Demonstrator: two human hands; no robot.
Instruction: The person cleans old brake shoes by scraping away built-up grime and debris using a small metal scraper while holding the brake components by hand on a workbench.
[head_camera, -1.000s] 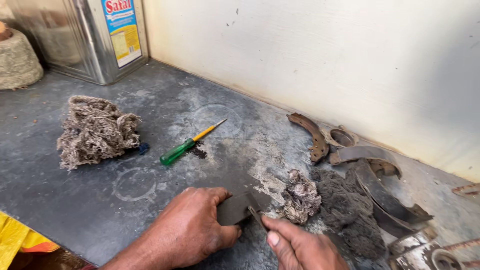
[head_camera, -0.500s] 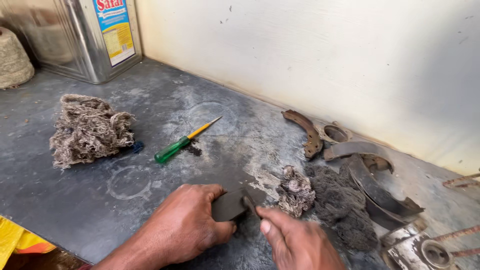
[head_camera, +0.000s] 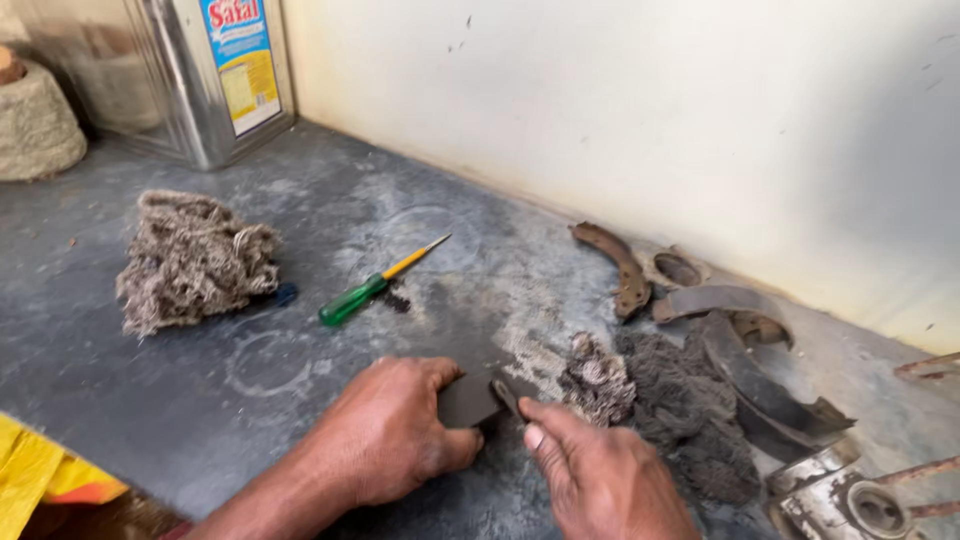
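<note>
A: Where is the dark flat block?
B: On the grey worktop, pinched by left hand fingers; right hand, partly cut off, pinches a thin blade against it.
A: Surroundings?
B: Dusty surface, cream wall behind.

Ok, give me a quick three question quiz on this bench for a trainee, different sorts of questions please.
1. True or false: the green-handled screwdriver is held in a hand.
2. Which hand presses the dark flat block on the slab? A) left hand B) right hand
3. Fill in: the rusty curved brake shoes lie near the pale ____.

Key: 1 false, it lies alone on the slab. 2 A; the right hand holds a thin metal tool against the block. 3 wall.
</note>
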